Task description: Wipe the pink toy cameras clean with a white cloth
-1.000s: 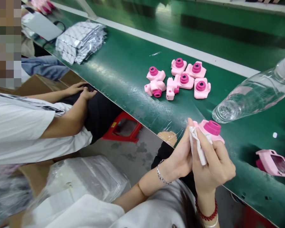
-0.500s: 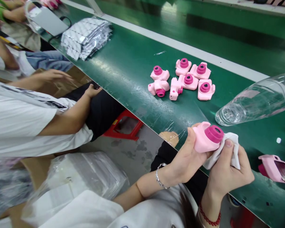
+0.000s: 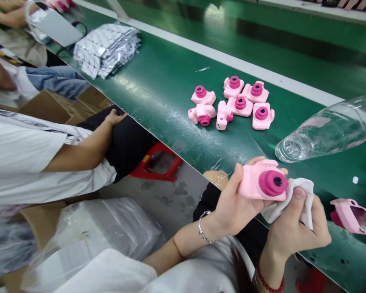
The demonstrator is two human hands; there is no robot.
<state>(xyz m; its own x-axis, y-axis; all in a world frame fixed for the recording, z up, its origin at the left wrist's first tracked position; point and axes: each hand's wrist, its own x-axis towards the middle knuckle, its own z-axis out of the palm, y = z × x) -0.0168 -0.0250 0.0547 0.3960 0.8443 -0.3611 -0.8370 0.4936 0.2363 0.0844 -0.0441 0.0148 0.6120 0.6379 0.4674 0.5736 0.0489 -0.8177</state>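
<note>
A pink toy camera (image 3: 250, 183) with a magenta lens ring rests in my left hand (image 3: 232, 211), thumb on its left side and fingers behind it. Its lens points up toward me and to the right. My right hand (image 3: 295, 228) pinches a folded white cloth (image 3: 305, 199) against the camera's right side, beside the lens. Part of the cloth hangs below the camera. Farther back on the green table lies a group of several like pink cameras (image 3: 240, 103). Another pink camera (image 3: 354, 215), its screen showing, lies right of my right hand.
A clear plastic bottle (image 3: 329, 130) lies at the right on the green table (image 3: 158, 81). Silvery packets (image 3: 106, 49) are stacked at the far left. A co-worker's arm (image 3: 82, 150) rests on their lap beside a red stool (image 3: 155, 162). A plastic-wrapped bundle (image 3: 110, 228) stands lower left.
My left hand has turned the camera so its lens faces me more. My right hand and the cloth have shifted slightly down and right. One co-worker's outstretched hand has left view.
</note>
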